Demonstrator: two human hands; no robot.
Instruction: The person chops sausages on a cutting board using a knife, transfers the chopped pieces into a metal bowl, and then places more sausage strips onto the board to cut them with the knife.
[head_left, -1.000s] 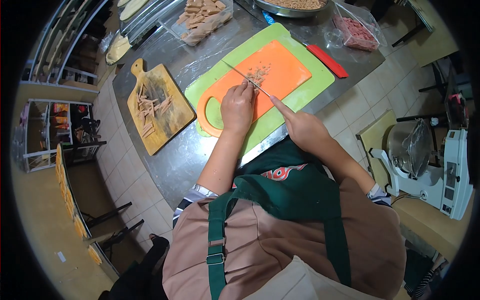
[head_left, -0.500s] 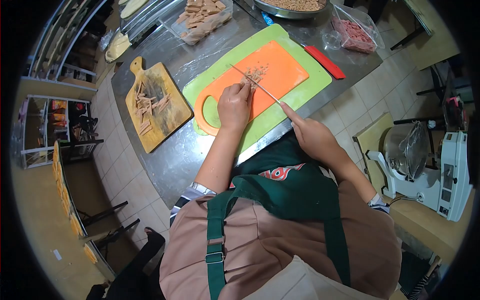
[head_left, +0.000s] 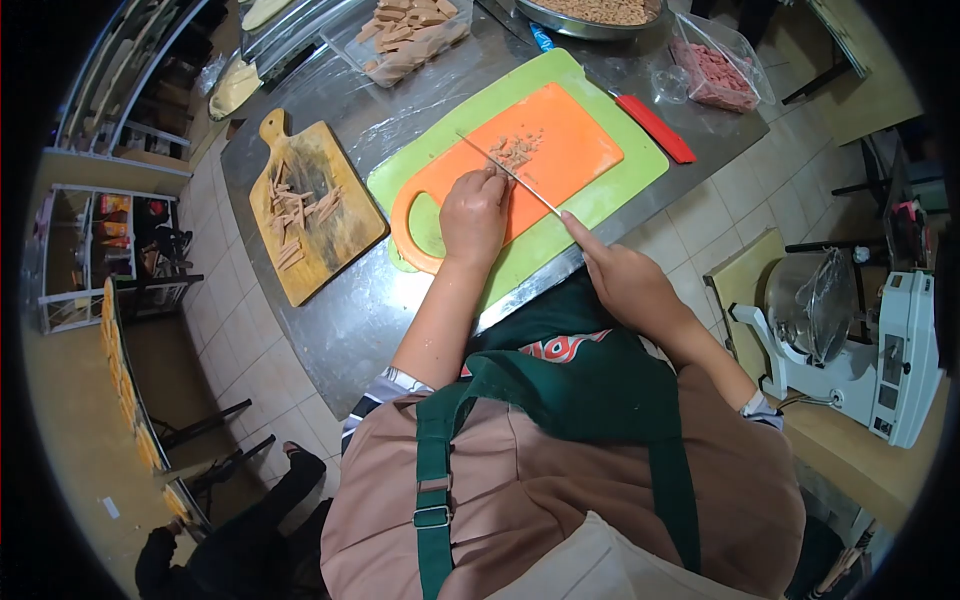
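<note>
My right hand point(head_left: 628, 275) grips a knife point(head_left: 530, 190) by its handle, index finger stretched along the top. Its long thin blade lies slantwise over an orange cutting board point(head_left: 570, 130). Close to the blade, my left hand point(head_left: 474, 215) presses down with curled fingers on brownish-pink meat strips, mostly hidden under them. Small diced meat bits point(head_left: 518, 150) lie just beyond the blade. The orange board rests on a larger green cutting board point(head_left: 540, 260). To the left, a wooden paddle board point(head_left: 340, 250) carries several loose meat strips point(head_left: 295, 208).
At the back stand a clear tub point(head_left: 400, 65) of meat pieces, a metal bowl point(head_left: 590, 28) of chopped bits and a bag point(head_left: 722, 75) of pink meat. A red handle point(head_left: 655, 128) lies beside the green board. A white stand mixer point(head_left: 850, 350) is at right; another person's dark-clothed leg point(head_left: 270, 515) shows lower left.
The blade and my left fingers have shifted slightly along the orange board, and more of the diced bits show beyond the blade. The other person at lower left has moved further into view.
</note>
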